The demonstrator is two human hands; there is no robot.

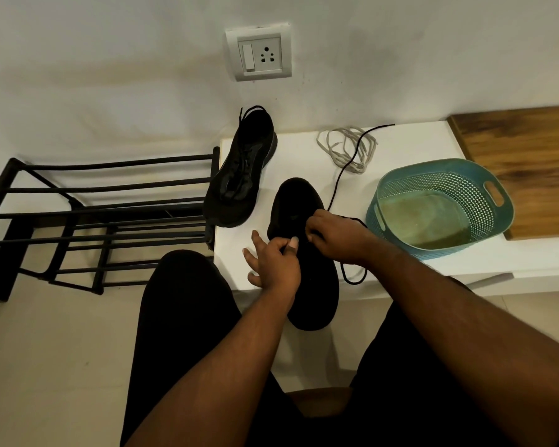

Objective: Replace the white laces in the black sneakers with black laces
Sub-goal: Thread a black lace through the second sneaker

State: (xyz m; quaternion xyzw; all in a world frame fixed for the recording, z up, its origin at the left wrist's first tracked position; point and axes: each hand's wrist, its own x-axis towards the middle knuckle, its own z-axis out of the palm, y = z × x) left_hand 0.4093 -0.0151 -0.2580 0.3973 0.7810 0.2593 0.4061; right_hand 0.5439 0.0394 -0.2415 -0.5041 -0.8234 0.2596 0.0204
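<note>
A black sneaker (307,285) lies on the white bench top (417,150), its heel overhanging the front edge. My left hand (273,262) pinches a black lace at the sneaker's lacing, the other fingers spread. My right hand (334,237) grips the black lace (342,171) on the shoe's right side. This lace trails back across the bench, and a loop of it hangs near the bench's front edge. A second black sneaker (239,172) with black laces lies at the back left. The removed white laces (347,148) sit in a loose heap at the back.
A teal perforated basket (439,208) stands right of the sneaker, partly on a wooden surface (530,156). A black metal shoe rack (88,221) stands on the floor to the left. A wall socket (259,53) is on the wall behind. My legs in dark trousers fill the foreground.
</note>
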